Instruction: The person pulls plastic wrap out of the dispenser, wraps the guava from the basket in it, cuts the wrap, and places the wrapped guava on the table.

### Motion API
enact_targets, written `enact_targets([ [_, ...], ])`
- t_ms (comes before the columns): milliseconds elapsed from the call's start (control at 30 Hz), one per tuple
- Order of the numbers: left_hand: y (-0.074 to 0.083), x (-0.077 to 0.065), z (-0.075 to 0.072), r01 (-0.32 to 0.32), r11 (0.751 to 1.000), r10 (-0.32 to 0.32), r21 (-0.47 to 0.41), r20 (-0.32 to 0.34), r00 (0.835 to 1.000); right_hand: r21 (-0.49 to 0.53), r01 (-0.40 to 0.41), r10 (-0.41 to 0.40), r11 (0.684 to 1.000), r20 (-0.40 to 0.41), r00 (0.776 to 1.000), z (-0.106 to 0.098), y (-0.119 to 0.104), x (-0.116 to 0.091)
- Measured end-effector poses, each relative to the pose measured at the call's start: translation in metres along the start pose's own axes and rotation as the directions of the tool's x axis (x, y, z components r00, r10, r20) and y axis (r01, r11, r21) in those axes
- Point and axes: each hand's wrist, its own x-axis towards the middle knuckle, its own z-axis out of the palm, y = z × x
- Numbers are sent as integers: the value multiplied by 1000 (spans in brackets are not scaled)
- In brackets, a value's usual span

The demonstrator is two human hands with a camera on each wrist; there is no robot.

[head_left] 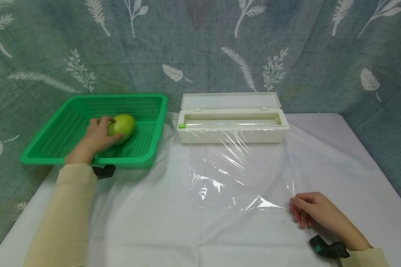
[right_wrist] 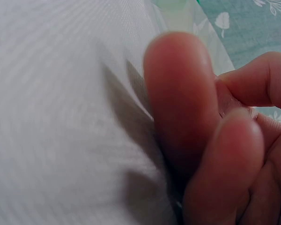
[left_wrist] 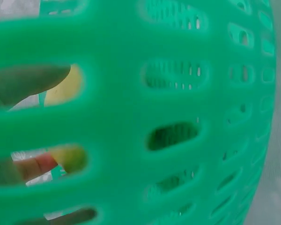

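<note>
Smooth, rounded yellow-green fruit, gripped by the left hand inside a green, perforated plastic basket. To its right, a white, oblong film dispenser, its translucent lid raised at the back, the roll visible within. Clear, glossy, lightly creased film extends forward from its front edge; the right hand pinches the near right corner.
</note>
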Motion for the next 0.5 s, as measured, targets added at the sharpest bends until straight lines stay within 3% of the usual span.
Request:
enact_targets([
  [500,-2,4,1,-101,993,104,-60,64,992,4,20,-20,1000,3,1000,0,1,0],
])
